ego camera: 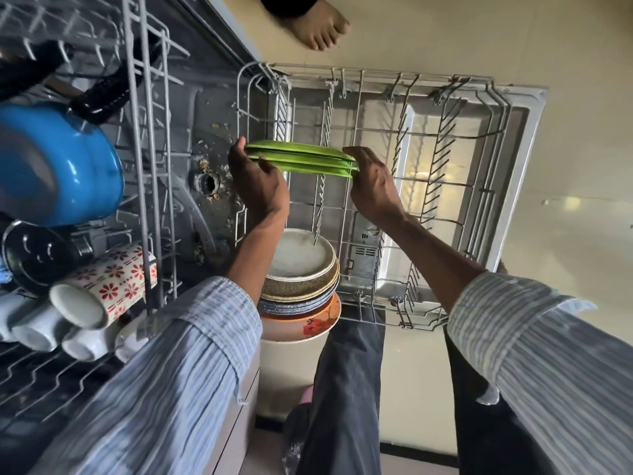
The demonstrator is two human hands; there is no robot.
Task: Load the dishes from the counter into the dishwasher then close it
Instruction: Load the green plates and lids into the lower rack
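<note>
Head view shows your left hand (255, 176) and right hand (371, 181) gripping opposite rims of stacked green plates (301, 159), held level over the lower rack (394, 138). They look light, stiff plastic, likely slick; keep hold at the edges and separate them one at a time.

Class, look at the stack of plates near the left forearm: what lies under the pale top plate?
Under the pale top plate sit a speckled brown plate, blue-patterned plates and an orange floral plate. Only their rims show; their faces are covered.
</note>
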